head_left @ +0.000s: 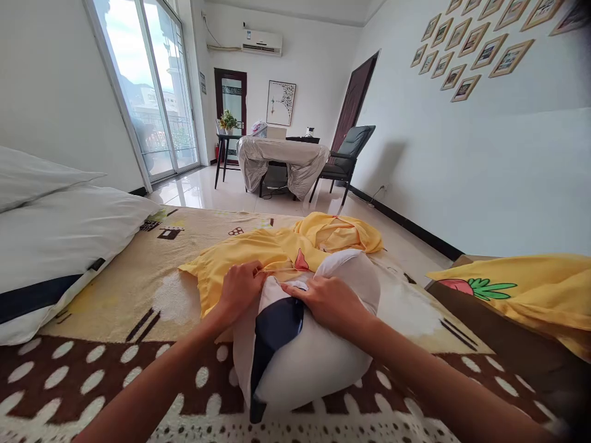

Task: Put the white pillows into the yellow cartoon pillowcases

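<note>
A white pillow (318,363) with a navy band lies before me, bunched up, its far end against a yellow pillowcase (249,246). My left hand (242,283) is closed on the near edge of the pillowcase, beside the pillow's upper left corner. Gripping the pillow's top, my right hand (330,298) has its fingers curled into the white fabric and the thumb pointing toward the left hand. The fingertips of both hands are partly hidden in cloth. Beyond them the rest of the pillowcase spreads out crumpled, with a red printed patch showing.
Everything lies on a patterned blanket (180,307). At the left are stacked white pillows (60,240). Another yellow cloth (530,289) with a printed radish drapes at the right edge. Farther off stand a covered table (281,151) and a black chair (348,154).
</note>
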`<state>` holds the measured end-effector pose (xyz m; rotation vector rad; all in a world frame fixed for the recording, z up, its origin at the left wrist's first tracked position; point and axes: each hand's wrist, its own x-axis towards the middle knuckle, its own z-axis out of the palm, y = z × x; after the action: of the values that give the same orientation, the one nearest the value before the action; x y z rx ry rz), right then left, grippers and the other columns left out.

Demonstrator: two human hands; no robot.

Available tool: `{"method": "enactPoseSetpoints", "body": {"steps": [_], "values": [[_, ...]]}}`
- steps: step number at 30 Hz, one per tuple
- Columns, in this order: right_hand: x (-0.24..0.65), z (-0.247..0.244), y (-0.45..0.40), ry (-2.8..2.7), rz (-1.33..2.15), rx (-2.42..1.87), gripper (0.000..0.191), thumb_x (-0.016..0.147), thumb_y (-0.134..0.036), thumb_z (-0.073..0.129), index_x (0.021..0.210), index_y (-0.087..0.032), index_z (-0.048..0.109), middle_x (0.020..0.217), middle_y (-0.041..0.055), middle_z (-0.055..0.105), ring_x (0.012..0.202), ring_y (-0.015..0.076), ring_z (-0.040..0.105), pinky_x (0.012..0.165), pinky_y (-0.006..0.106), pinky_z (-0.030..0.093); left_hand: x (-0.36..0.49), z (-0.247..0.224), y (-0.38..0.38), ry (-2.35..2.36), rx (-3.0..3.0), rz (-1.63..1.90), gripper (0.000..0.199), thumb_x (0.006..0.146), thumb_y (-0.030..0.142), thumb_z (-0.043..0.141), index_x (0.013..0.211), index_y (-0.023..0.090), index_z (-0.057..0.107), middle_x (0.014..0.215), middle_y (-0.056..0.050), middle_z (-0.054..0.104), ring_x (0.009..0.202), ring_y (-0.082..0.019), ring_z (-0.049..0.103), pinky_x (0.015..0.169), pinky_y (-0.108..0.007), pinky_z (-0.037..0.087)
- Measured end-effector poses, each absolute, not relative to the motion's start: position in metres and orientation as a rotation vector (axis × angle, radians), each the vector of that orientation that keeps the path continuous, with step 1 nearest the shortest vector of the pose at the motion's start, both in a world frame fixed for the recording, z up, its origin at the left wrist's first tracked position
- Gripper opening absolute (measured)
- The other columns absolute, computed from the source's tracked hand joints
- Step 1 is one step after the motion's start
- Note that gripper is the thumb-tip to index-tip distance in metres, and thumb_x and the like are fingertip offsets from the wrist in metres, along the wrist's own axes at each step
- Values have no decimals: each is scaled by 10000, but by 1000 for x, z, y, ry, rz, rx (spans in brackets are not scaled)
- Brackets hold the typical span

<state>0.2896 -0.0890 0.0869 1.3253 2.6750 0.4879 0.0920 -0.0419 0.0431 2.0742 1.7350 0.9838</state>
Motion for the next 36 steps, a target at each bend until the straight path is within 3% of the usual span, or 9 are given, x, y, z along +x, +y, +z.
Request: {"method": "enactPoseSetpoints", "body": {"steps": [7, 15, 17, 21, 24, 27, 29, 32, 36], "values": [[261, 99, -52, 2620, 333, 1252, 345, 901, -173, 365, 1118, -230, 626, 842, 79, 704, 762, 227, 662, 599, 272, 408, 91, 43, -28, 1640, 1807, 1145, 169, 765, 297, 570, 706, 155, 639, 641, -3, 632, 613, -139, 558, 556, -228, 356], [276, 83, -47, 2583, 441, 1425, 301, 876, -129, 369, 855, -176, 666, 853, 109, 699, 758, 236, 664, 585, 274, 418, 117, 60, -78, 1672, 2706, 901, 211, 853, 147, 477, 681, 170, 597, 654, -28, 636, 620, -173, 565, 705, -330, 358], [286, 80, -49, 2564, 477, 1495, 296, 877, -124, 365, 891, -180, 655, 855, 110, 693, 767, 234, 660, 589, 272, 415, 116, 58, -87, 1607, 2837, 884, 196, 872, 128, 453, 763, 161, 612, 699, -39, 631, 683, -192, 575, 714, -343, 365], [305, 80, -48, 2480, 560, 1643, 334, 906, -142, 320, 1038, -205, 621, 841, 101, 690, 767, 239, 659, 580, 279, 407, 95, 46, -110, 1471, 2977, 1151, 287, 871, 94, 445, 1126, 143, 566, 1028, -112, 636, 948, -239, 574, 832, -386, 385], [315, 81, -46, 2409, 599, 1719, 382, 937, -179, 280, 1177, -245, 569, 843, 86, 693, 732, 237, 659, 552, 278, 395, 69, 29, -129, 1378, 2905, 1217, 174, 879, 111, 439, 966, 148, 585, 835, -69, 647, 734, -183, 592, 685, -309, 432], [316, 82, -46, 2376, 614, 1733, 389, 945, -201, 287, 1223, -276, 548, 833, 78, 690, 721, 230, 660, 538, 269, 385, 52, 11, -138, 1442, 2719, 905, 184, 888, 111, 395, 870, 169, 568, 673, -15, 609, 565, -153, 570, 528, -265, 419], [313, 82, -47, 2375, 622, 1731, 388, 945, -200, 287, 1217, -269, 555, 818, 79, 688, 719, 227, 660, 536, 265, 382, 51, 1, -134, 1514, 2611, 785, 255, 886, 87, 367, 1044, 163, 552, 830, -44, 646, 699, -168, 624, 593, -262, 472], [309, 81, -48, 2388, 623, 1736, 382, 940, -191, 298, 1204, -252, 566, 815, 81, 691, 728, 225, 662, 538, 261, 381, 60, -6, -115, 1648, 2593, 935, 418, 885, 132, 413, 1302, 153, 406, 1102, -113, 594, 984, -227, 592, 801, -338, 502], [310, 80, -47, 2412, 615, 1748, 375, 932, -186, 316, 1173, -262, 593, 849, 70, 705, 745, 226, 669, 544, 263, 389, 77, -5, -85, 1812, 2617, 1078, 294, 879, 275, 494, 1139, 147, 546, 1041, -120, 600, 967, -282, 560, 824, -418, 476]]}}
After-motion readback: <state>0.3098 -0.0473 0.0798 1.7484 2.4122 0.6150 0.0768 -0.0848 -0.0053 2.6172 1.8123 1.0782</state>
